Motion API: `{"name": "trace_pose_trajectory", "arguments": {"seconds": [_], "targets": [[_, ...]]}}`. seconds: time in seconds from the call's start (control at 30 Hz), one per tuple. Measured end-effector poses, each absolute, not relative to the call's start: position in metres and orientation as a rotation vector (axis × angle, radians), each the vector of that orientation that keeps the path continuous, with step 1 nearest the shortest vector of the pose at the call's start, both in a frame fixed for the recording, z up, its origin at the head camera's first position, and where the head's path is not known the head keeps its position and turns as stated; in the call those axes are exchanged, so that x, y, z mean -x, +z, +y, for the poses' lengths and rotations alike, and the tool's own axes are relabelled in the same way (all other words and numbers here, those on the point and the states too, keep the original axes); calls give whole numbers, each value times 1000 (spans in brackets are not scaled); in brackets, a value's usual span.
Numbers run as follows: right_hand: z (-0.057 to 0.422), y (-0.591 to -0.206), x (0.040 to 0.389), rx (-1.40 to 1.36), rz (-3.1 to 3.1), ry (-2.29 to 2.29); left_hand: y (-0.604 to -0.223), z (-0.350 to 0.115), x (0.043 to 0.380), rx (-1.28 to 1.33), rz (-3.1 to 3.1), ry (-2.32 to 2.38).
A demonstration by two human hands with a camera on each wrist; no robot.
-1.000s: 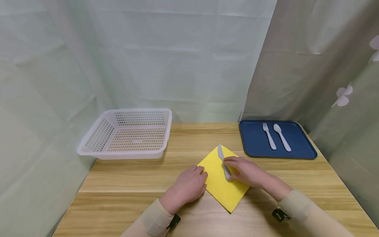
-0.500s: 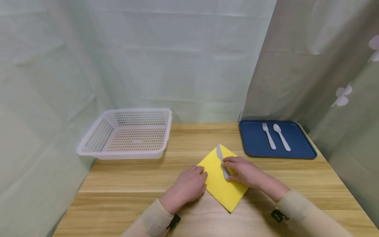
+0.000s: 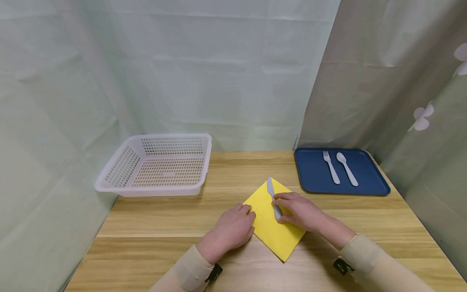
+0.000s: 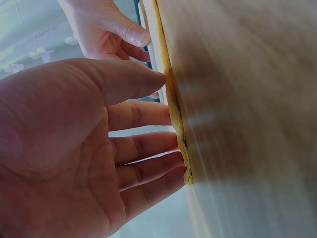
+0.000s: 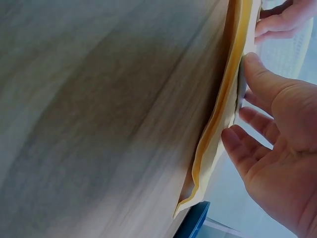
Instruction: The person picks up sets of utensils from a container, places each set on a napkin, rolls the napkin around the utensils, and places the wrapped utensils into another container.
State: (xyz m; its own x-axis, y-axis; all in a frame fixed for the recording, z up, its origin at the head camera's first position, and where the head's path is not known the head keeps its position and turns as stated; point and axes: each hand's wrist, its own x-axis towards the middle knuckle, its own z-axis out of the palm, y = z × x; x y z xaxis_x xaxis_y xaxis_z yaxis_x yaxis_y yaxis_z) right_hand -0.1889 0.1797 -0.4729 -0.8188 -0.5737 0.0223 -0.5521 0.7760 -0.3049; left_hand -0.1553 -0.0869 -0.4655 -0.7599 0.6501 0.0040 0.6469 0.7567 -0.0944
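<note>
In the head view, a folded yellow napkin (image 3: 268, 231) lies cornerwise on the wooden table. A pale grey knife (image 3: 270, 187) rests along its far half, blade pointing away from me. My right hand (image 3: 304, 213) pinches the knife's handle, thumb near the handle end and fingers further up; the palm covers part of the napkin. At the napkin's left corner my left hand (image 3: 233, 227) rests with its fingertips on the edge. The left wrist view shows the left fingers (image 4: 143, 144) fairly straight, thumb and fingertips touching the napkin's edge (image 4: 171, 99).
On the right at the back is a blue tray (image 3: 310, 178) bearing a white fork (image 3: 332, 170) and a white spoon (image 3: 348, 170), side by side. A white perforated basket (image 3: 160, 190) stands at the back left. Pale curtains (image 3: 219, 81) hang behind the table.
My right hand and the knife have shifted slightly to the left over the napkin. The left hand, the tray and the basket have stayed where they were.
</note>
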Motion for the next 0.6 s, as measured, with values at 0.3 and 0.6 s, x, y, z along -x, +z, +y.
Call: {"name": "trace_pose_trajectory", "arguments": {"seconds": [0.3,0.6], "targets": [[178,-474,187,940,2911,-477,-466,-87,156,1082,-2897,147],[177,-478,188,930,2923,-470,-466,-87,156,1079,-2907,144]]}}
